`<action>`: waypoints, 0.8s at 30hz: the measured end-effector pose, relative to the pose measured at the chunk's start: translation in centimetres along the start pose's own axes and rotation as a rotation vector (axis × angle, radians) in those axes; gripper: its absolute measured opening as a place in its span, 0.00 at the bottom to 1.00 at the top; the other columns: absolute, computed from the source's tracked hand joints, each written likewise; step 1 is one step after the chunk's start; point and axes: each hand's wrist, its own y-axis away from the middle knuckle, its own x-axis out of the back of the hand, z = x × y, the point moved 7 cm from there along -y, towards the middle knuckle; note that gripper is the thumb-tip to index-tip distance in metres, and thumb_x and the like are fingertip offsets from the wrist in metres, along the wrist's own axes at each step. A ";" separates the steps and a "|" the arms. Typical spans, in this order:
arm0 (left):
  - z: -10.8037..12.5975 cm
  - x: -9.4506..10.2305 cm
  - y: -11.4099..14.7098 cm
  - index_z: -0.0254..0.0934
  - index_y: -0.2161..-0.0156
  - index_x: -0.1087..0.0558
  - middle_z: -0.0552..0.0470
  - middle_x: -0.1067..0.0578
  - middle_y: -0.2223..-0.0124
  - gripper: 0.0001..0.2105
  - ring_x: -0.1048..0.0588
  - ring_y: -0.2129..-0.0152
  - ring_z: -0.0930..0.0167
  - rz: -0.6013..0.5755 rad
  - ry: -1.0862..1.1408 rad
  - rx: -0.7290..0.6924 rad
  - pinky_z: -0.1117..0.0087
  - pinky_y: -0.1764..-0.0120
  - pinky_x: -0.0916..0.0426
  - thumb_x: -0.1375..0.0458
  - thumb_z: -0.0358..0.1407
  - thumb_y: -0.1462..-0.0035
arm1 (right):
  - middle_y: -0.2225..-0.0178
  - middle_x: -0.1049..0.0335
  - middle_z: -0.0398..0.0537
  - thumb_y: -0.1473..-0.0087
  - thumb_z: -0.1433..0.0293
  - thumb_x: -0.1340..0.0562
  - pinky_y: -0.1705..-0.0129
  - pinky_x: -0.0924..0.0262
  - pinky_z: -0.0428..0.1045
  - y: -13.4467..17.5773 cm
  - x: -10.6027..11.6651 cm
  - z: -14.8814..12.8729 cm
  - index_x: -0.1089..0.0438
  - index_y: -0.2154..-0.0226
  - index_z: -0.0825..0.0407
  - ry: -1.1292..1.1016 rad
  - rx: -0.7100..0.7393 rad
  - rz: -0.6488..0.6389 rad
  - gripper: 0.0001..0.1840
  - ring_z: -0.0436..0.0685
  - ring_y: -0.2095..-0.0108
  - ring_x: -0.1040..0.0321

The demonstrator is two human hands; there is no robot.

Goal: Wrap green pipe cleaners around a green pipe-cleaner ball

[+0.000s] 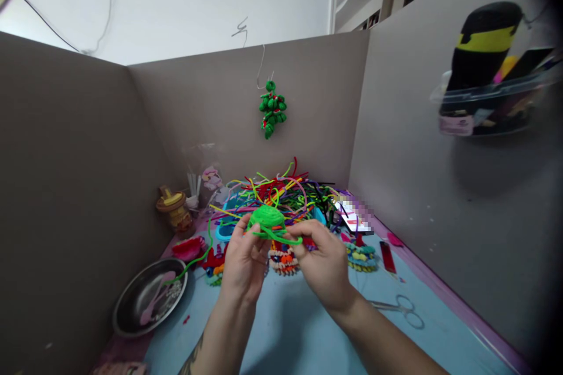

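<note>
My left hand [245,258] grips a bright green dome [266,217] that looks wound from pipe cleaner, holding it up in front of me. Loose green pipe cleaner ends [281,237] stick out under its rim. At the dome's right side, my right hand [323,261] is closed, thumb and fingers pinching one of these pipe cleaner ends. A long green strand [193,261] runs down on the left toward the metal bowl [121,307]. Behind my hands lie colourful pipe cleaner pieces, among them an orange and peach one [284,259]. The dome's underside is hidden.
A heap of mixed pipe cleaners [303,187] fills a blue tray [223,228] at the back. Scissors [402,309] lie on the right, near a red object [387,256]. A phone [353,217] is behind them. Green ornament [271,108] hangs on the grey partition [197,99].
</note>
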 end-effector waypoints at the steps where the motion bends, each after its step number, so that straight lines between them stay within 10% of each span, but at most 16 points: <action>1: -0.2 0.0 0.1 0.38 0.58 0.32 0.53 0.22 0.63 0.20 0.23 0.71 0.75 -0.004 -0.004 0.010 0.76 0.68 0.29 0.33 0.29 0.57 | 0.72 0.29 0.41 0.51 0.81 0.39 0.67 0.37 0.46 0.1 -0.1 0.2 0.30 0.70 0.48 -0.018 -0.024 0.003 0.10 0.51 0.70 0.31; 24: 0.0 -0.2 0.6 0.40 0.55 0.36 0.57 0.25 0.69 0.26 0.24 0.73 0.77 0.014 -0.162 -0.205 0.78 0.68 0.31 0.30 0.32 0.61 | 0.68 0.27 0.46 0.46 0.72 0.40 0.61 0.38 0.52 -0.7 -1.3 1.1 0.29 0.65 0.49 0.077 -0.092 -0.117 0.05 0.57 0.63 0.34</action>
